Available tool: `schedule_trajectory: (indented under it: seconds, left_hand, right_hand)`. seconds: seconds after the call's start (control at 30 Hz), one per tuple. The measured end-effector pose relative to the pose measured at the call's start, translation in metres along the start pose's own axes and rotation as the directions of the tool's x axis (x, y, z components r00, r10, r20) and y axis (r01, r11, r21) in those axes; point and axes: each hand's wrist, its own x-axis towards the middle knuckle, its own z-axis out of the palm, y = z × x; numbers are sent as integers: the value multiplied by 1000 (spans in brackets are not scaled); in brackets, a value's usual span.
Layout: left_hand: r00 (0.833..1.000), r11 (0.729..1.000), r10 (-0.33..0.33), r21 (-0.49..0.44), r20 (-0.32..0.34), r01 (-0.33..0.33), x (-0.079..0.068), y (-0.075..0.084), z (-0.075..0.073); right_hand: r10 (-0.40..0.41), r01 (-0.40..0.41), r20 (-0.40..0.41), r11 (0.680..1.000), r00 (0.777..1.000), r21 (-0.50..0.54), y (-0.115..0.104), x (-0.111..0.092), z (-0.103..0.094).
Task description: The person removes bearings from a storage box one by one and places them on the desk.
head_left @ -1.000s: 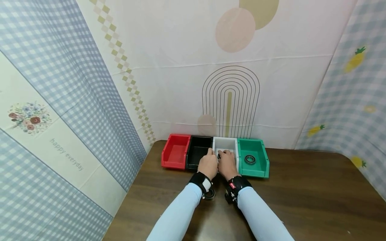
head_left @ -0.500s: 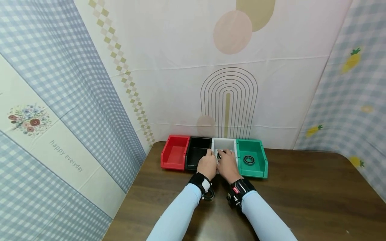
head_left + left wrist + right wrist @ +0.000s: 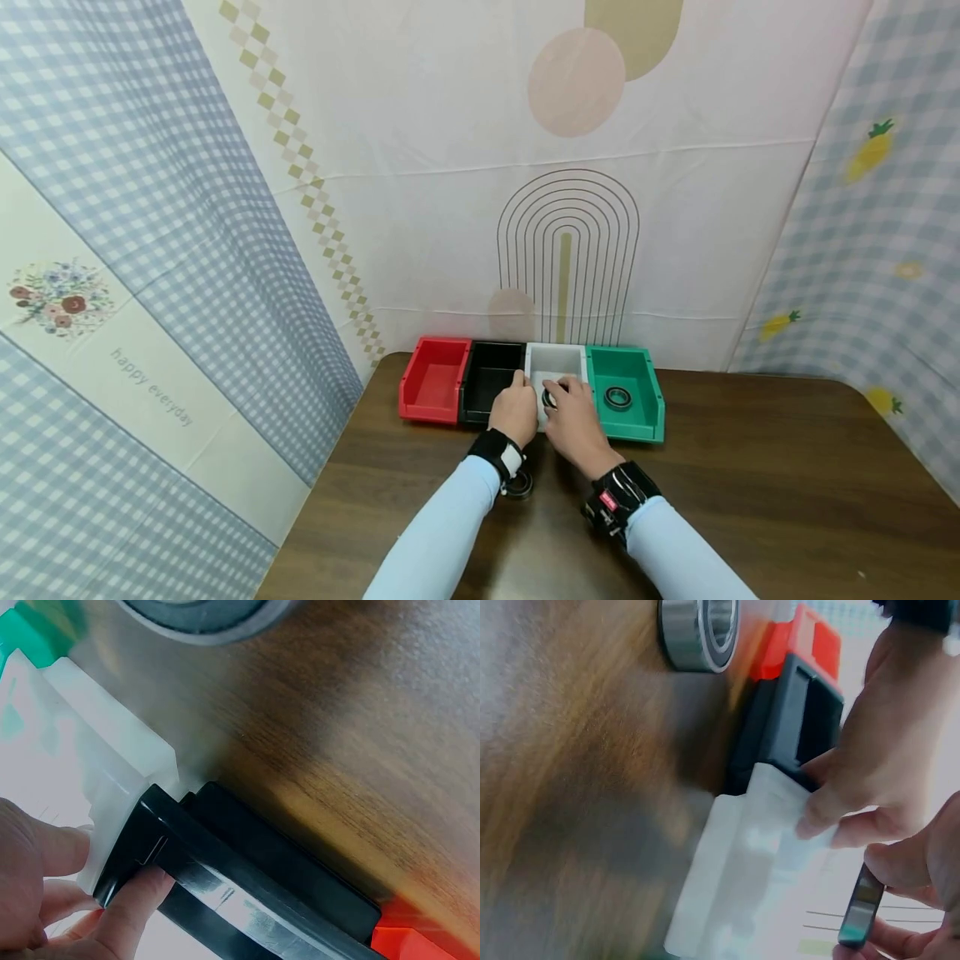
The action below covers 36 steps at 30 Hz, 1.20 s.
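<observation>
My left hand (image 3: 514,412) pinches the adjoining side walls of the black bin (image 3: 491,382) and the white bin (image 3: 555,360). In the left wrist view, the thumb lies on the white side and a finger (image 3: 139,904) on the black side. My right hand (image 3: 576,427) is over the white bin, gripping a ball bearing (image 3: 861,907) by its edge between thumb and fingers. The right wrist view has this bearing tilted on edge, close to the left hand. A second bearing (image 3: 618,398) lies flat in the green bin (image 3: 636,427).
At the left end of the bin row stands a red bin (image 3: 437,379). Another bearing (image 3: 519,485) lies on the brown wooden table (image 3: 750,467), near the left wrist and partly hidden by it. A printed cloth (image 3: 442,233) hangs behind the bins.
My right wrist and forearm have swung to the right and nearer, while the fingers with the bearing stay over the white bin. The left hand keeps its hold.
</observation>
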Motion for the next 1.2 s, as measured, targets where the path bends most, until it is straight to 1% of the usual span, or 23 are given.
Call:
schedule_trajectory:
  seconds: [0.33, 0.53, 0.67, 0.9, 1.03, 1.2]
  left_hand:
    - [999, 999, -22, -49, 38, 24, 0, -3, 0]
    - [999, 999, -19, -33, 32, 20, 0, -4, 1]
    - [1000, 1000, -9, -29, 18, 9, 0, -2, 1]
    - [999, 1000, -14, -24, 31, 14, 0, -1, 1]
    - [1000, 1000, -12, -26, 21, 13, 0, -1, 0]
    - [999, 1000, -18, -20, 39, 19, 0, 1, -1]
  right_hand:
    - [-28, 28, 55, 1000, 998, -6, -11, -24, -21]
    - [-66, 66, 34, 998, 997, -2, -10, -37, -28]
    - [-70, 70, 32, 998, 997, -4, -8, -46, -30]
    - [-65, 67, 98, 998, 993, -21, -5, -64, -28]
    - [-54, 58, 124, 998, 991, -27, -3, -67, -29]
    - [-18, 23, 167, 999, 986, -28, 3, -71, -31]
